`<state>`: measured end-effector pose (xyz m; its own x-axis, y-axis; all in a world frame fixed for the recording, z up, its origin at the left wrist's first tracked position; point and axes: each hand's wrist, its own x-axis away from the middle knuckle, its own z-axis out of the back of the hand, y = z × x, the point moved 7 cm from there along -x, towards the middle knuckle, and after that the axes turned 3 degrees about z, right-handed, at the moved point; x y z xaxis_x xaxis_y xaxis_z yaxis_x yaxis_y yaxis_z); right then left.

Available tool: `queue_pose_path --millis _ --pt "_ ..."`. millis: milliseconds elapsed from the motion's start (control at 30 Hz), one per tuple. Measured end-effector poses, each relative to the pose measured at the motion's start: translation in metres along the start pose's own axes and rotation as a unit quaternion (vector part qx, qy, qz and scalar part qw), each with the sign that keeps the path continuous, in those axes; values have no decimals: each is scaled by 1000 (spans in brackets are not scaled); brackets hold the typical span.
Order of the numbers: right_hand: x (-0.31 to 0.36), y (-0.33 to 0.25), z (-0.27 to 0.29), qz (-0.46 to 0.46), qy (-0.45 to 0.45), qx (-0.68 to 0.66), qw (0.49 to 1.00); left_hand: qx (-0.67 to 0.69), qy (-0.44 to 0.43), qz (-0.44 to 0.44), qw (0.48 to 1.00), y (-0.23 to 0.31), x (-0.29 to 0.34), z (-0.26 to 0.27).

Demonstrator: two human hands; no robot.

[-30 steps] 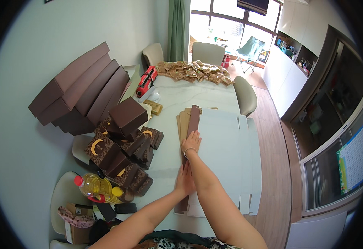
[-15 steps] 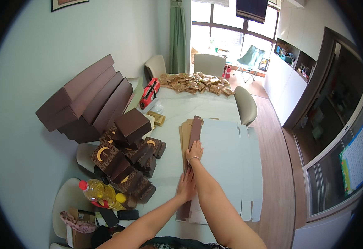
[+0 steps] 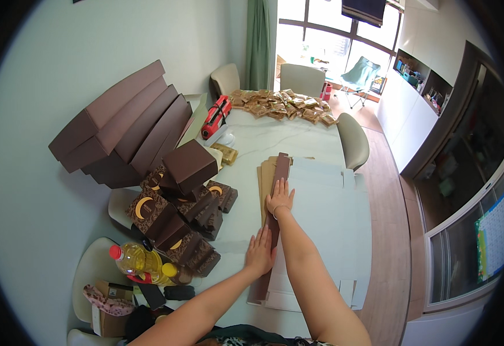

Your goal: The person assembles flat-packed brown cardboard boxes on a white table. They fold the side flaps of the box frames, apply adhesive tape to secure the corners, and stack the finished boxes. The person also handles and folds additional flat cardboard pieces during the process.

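Note:
A large flat cardboard box blank [image 3: 321,230] lies on the table, its pale grey side up. Along its left edge a long brown flap [image 3: 281,168] is folded over. My right hand [image 3: 280,199] rests on the upper part of this flap, palm down, fingers stretched out and a bracelet at the wrist. Lower down, my left hand [image 3: 260,254] lies against the flap's outer left edge, fingers extended and pointing away from me. Neither hand grips anything. More tan cardboard layers [image 3: 268,173] stick out from under the blank at the far left.
Dark brown patterned boxes [image 3: 177,219] are piled left of the blank, with larger brown box parts [image 3: 128,127] leaning behind. An oil bottle [image 3: 136,259] stands near left. Small gold packets [image 3: 286,105] cover the table's far end. Chairs [image 3: 353,141] surround the table.
My right hand has slid a little farther up the flap, its fingers now flatter and more outstretched. My left hand stays against the flap's edge. The whole view has shifted slightly.

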<state>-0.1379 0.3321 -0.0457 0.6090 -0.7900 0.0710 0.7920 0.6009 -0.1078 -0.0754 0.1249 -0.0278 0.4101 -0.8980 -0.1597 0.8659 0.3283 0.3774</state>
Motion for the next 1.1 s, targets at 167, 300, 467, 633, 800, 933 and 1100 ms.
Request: queue_pose_path --millis 167,300,467,633,800,933,1100 --pt "-19 -1 0 -15 -6 -20 1000 -3 8 5 1000 0 1 1" --pt "-29 -1 7 -44 -5 -31 999 -2 13 1 1000 -2 1 2" --pt "-34 0 8 -51 3 -51 997 -15 20 -9 1000 0 -2 7" --pt "-29 2 -3 -44 12 -43 998 -15 17 -7 1000 0 -1 4" --pt "16 -10 -2 28 -14 -50 998 9 35 -7 999 -2 1 3" --pt "56 -4 -6 58 -41 -55 996 9 23 -5 1000 -2 1 -5" --pt "91 0 -10 31 -59 -86 994 27 -13 -18 999 -7 1 -6"
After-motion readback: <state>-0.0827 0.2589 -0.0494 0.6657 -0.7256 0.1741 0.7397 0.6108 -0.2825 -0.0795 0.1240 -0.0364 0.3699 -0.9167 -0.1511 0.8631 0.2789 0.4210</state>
